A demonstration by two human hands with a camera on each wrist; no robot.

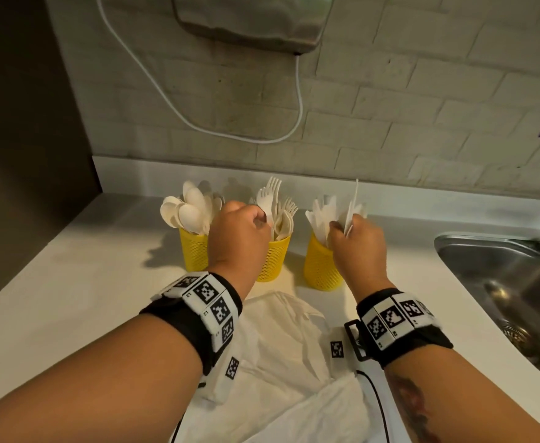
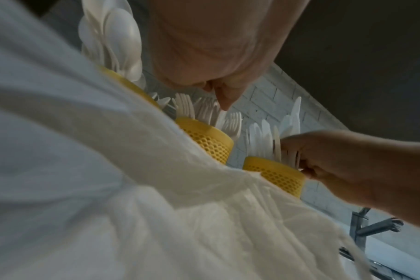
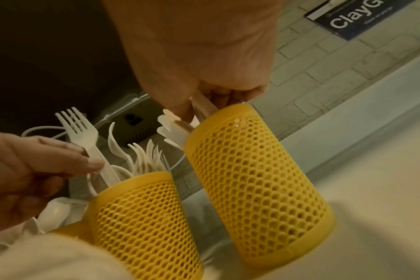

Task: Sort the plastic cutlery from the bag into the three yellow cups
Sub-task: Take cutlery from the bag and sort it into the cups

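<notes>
Three yellow mesh cups stand in a row near the wall. The left cup holds spoons, the middle cup forks, the right cup knives. My left hand is over the middle cup and pinches a white fork by its handle, tines up. Above the right cup, my right hand grips white knives with their lower ends in the cup mouth. The crumpled white bag lies flat on the counter under my wrists.
A steel sink with a tap is set into the white counter at the right. On the brick wall hangs a grey appliance with a white cable looping down behind the cups.
</notes>
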